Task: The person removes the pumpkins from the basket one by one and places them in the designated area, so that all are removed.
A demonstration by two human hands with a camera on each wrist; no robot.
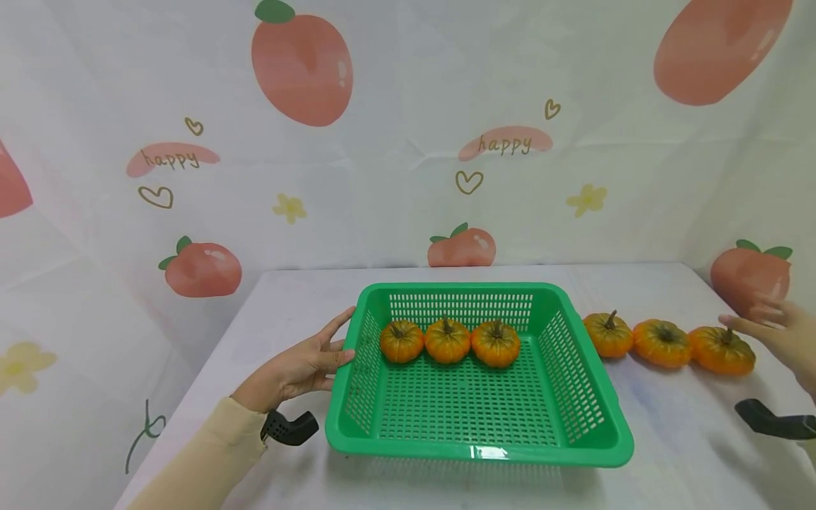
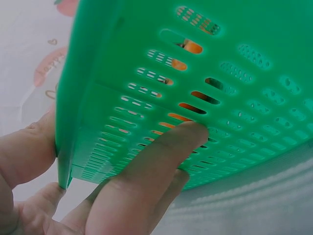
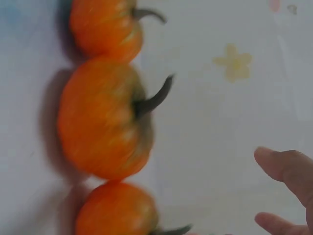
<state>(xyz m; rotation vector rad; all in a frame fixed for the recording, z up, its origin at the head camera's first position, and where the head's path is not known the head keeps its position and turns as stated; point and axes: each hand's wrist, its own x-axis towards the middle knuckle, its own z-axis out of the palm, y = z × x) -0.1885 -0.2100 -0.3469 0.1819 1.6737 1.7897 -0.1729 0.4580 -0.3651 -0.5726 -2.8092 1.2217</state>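
A green plastic basket (image 1: 478,452) with slotted walls stands on the table, and three small orange-green pumpkins (image 1: 448,341) sit in a row along its back. My left hand (image 1: 309,365) holds the basket's left side, thumb at the rim. In the left wrist view, its fingers (image 2: 156,166) lie against the slotted outer wall. Outside the basket, on the right, three more pumpkins (image 1: 663,343) form a row. Near the rightmost pumpkin (image 1: 722,351), my right hand (image 1: 780,336) hovers with nothing in it. The right wrist view shows its fingers apart from the pumpkins (image 3: 105,117).
A white cloth-covered table (image 1: 299,290) bears everything. Behind it hangs a pale curtain (image 1: 382,177) printed with fruit, flowers and hearts. Black wrist devices (image 1: 290,428) are strapped below both hands.
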